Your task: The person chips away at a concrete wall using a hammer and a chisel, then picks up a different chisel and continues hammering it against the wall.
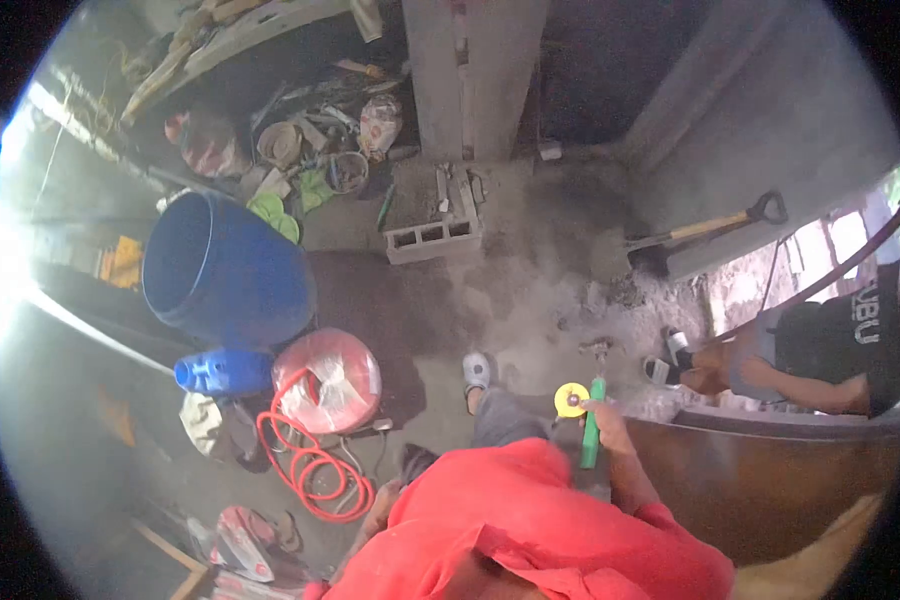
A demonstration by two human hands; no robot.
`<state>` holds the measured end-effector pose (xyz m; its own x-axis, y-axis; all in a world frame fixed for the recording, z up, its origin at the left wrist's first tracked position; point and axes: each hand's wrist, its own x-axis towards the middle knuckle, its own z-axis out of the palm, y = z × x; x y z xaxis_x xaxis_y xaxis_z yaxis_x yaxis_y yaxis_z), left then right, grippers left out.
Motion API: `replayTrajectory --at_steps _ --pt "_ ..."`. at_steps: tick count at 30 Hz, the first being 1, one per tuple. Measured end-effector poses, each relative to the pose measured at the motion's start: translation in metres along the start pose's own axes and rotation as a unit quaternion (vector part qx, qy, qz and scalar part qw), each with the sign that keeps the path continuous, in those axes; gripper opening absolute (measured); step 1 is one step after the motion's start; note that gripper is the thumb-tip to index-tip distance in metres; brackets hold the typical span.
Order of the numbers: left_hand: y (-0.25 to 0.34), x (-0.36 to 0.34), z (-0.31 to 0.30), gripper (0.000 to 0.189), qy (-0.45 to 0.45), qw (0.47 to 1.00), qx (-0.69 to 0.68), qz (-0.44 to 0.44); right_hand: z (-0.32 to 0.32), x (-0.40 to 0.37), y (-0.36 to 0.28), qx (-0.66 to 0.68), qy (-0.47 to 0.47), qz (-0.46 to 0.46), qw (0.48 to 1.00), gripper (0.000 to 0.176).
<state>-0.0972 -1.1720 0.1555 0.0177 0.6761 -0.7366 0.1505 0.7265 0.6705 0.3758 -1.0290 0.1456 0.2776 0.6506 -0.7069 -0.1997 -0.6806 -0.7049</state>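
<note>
Right hand (606, 414) grips green tool (591, 445); blue barrel (225, 272) apart.

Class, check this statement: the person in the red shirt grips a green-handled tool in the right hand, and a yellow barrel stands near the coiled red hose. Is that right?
Not quite. The barrel is blue, not yellow, as the head view shows. The rest holds: the right hand grips the green-handled tool, and the barrel stands near the coiled red hose.
</note>
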Motion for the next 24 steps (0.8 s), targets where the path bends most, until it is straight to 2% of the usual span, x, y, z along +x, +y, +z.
replayTrajectory --at_steps 1,2,4,5,7,9,10,11,13,15,16,18,20,21,22,23,24 --pt "0.086 -0.014 0.005 0.035 0.017 0.997 0.066 0.036 0.007 0.007 -0.007 0.013 0.001 0.01 1.0 0.018" --pt "0.086 0.01 -0.004 0.035 0.015 0.996 0.078 0.033 0.016 0.02 -0.021 -0.012 -0.022 0.003 1.0 0.02" --pt "0.071 0.067 -0.024 0.037 -0.06 0.96 0.272 0.001 0.031 0.038 -0.053 -0.039 -0.042 0.001 0.998 0.022" --pt "0.133 0.063 -0.016 0.039 -0.053 0.932 0.359 0.014 0.043 0.045 -0.068 -0.037 -0.073 -0.006 0.997 0.023" --pt "0.165 0.103 -0.015 0.04 -0.083 0.881 0.464 0.033 0.064 0.064 -0.094 -0.039 -0.104 -0.014 0.994 0.025" --pt "0.206 0.157 -0.004 0.045 -0.066 0.899 0.416 0.123 0.087 0.081 -0.113 -0.066 -0.18 -0.024 0.981 0.029" --pt "0.238 0.182 0.007 0.054 -0.073 0.89 0.423 0.155 0.101 0.088 -0.128 -0.065 -0.179 -0.02 0.981 0.029" --pt "0.255 0.202 0.019 0.064 -0.055 0.877 0.385 0.283 0.116 0.091 -0.145 -0.045 -0.211 -0.02 0.976 0.031" --pt "0.299 0.253 0.056 0.073 -0.084 0.834 0.383 0.389 0.147 0.092 -0.183 -0.022 -0.236 -0.019 0.971 0.033" --pt "0.342 0.292 0.089 0.074 -0.164 0.812 0.346 0.439 0.176 0.085 -0.228 -0.011 -0.268 -0.004 0.963 0.034" --pt "0.319 0.335 0.1 0.061 -0.241 0.776 0.335 0.476 0.188 0.085 -0.244 -0.011 -0.261 -0.005 0.965 0.034" --pt "0.342 0.368 0.106 0.04 -0.307 0.856 0.191 0.369 0.213 0.094 -0.271 0.017 -0.265 -0.014 0.964 0.033" --pt "0.345 0.414 0.086 0.034 -0.226 0.797 0.256 0.498 0.211 0.139 -0.262 -0.022 -0.238 -0.017 0.971 0.03" --pt "0.38 0.409 0.061 0.033 -0.205 0.802 0.247 0.504 0.211 0.153 -0.261 -0.165 -0.187 -0.06 0.967 0.032" --pt "0.424 0.41 0.04 0.032 -0.17 0.791 0.381 0.447 0.213 0.169 -0.263 -0.305 -0.133 -0.103 0.937 0.033" --pt "0.453 0.421 0.021 0.032 -0.129 0.766 0.503 0.38 0.212 0.186 -0.264 -0.315 -0.129 -0.097 0.935 0.033" --pt "0.429 0.46 -0.007 0.03 -0.045 0.683 0.616 0.39 0.208 0.192 -0.257 -0.369 -0.113 -0.099 0.917 0.036"
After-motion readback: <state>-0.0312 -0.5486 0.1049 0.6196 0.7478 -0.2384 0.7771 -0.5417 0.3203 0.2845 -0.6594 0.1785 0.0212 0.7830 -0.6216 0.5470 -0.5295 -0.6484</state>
